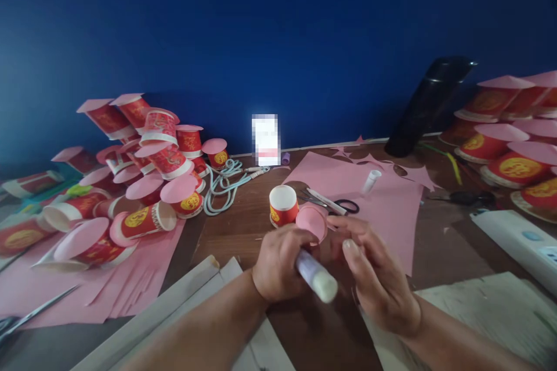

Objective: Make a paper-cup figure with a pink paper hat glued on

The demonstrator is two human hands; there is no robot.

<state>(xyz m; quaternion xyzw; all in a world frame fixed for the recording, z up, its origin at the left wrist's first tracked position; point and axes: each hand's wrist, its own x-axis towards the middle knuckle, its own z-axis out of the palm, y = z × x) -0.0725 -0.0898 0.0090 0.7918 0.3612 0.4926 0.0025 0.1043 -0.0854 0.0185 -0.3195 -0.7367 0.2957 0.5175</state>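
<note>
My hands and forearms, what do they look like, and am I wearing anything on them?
Your left hand and right hand are bare, without gloves. No watch or bracelet shows at either wrist, and no sleeve. I see no ring, but some fingers are hidden or blurred.

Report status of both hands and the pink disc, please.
Left hand holding glue stick. Right hand open, beside pink disc. Red cup and scissors close behind it.

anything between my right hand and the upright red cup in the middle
Yes, the round pink piece is between the right hand and the red cup. The left hand, holding the glue stick, is close by.
</note>
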